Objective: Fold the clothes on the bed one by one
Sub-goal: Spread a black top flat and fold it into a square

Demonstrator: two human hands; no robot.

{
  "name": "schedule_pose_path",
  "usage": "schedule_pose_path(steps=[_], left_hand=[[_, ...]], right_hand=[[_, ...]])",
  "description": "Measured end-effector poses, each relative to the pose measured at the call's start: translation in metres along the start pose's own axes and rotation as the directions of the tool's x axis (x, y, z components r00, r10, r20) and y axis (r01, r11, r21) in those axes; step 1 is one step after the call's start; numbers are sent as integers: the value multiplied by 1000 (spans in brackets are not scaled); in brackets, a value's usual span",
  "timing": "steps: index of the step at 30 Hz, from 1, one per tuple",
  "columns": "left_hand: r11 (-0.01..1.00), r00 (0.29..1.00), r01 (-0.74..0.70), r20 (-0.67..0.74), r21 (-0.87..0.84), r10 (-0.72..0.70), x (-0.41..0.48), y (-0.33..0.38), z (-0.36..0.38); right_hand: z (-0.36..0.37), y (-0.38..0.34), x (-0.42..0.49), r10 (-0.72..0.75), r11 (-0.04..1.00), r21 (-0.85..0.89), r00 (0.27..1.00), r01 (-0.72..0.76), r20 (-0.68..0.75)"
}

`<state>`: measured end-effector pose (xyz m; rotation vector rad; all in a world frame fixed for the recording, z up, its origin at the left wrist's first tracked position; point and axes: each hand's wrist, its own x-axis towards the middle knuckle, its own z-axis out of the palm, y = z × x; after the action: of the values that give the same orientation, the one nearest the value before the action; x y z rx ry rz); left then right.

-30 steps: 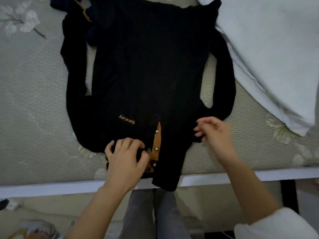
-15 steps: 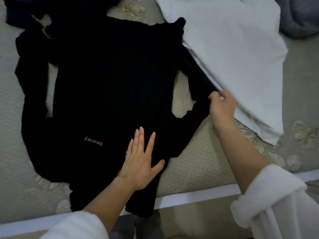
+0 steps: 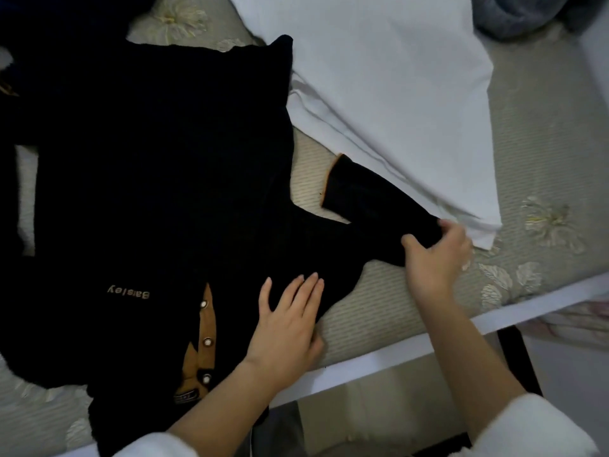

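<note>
- While the grey quilted bed (image 3: 543, 143), stitched with pale flowers, stretches under and beyond both hands, the task's garment lies spread flat on it: a black knitted sweater (image 3: 158, 179) with a tan buttoned placket and gold lettering, mostly ahead and to the left of the left hand.
- Beyond the right hand lies a white folded cloth (image 3: 389, 87), its near corner just beside that hand's knuckles.
- Ahead of the gap between the hands, the sweater's long black sleeve (image 3: 369, 199) is doubled back, its tan-edged cuff (image 3: 333, 179) pointing away from the right hand.
- Left hand (image 3: 286, 321): flat, fingers straight, pressing the sweater's shoulder down.
- Right hand (image 3: 435, 258): thumb and fingers pinch the bend of the sleeve; the hands are near each other, not touching.
- Risks, as I judge them:
  - If the left palm lifts early, pulling the sleeve across could drag the knit and rumple the flat body.
  - A loose pinch could let the sleeve unfold.
  - A wide sweep could snag the white cloth.
  - The sweater's near part seems to overhang the bed's edge, so its weight might slide it off.
</note>
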<state>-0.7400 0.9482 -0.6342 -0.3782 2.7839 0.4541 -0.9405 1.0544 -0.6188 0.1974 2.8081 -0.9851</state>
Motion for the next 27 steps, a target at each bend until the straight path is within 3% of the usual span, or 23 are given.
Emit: schedule_pose_path(steps=[3, 6, 9, 11, 14, 17, 20, 23, 27], left_hand=[[994, 994, 108, 30, 5, -108, 16, 6, -8], [993, 994, 89, 64, -77, -84, 31, 7, -14], [973, 1000, 9, 30, -230, -2, 36, 7, -16], [956, 1000, -26, 4, -294, 28, 34, 6, -16], [967, 999, -30, 29, -254, 38, 27, 4, -8], [979, 997, -12, 74, -202, 27, 21, 3, -1], [981, 998, 11, 69, -193, 2, 23, 5, 2], [976, 997, 42, 66, -215, -29, 26, 8, 3], [966, 998, 64, 35, -249, -57, 28, 8, 0]], right_hand=[[17, -15, 2, -339, 897, -237, 925, 372, 170], [27, -21, 21, -332, 714, -477, 847, 513, 415], [24, -27, 37, -352, 667, -503, 828, 549, 437], [19, -27, 42, -367, 768, -404, 859, 497, 357], [0, -20, 52, -245, 963, -86, 961, 257, 127], [-22, -2, 56, -134, 991, 23, 990, 136, -50], [-42, 1, 63, 124, 948, 314, 963, -44, -241], [-60, -19, 65, 273, 827, 548, 943, -128, -190], [-59, -74, 42, 96, 851, 524, 990, -26, -107]])
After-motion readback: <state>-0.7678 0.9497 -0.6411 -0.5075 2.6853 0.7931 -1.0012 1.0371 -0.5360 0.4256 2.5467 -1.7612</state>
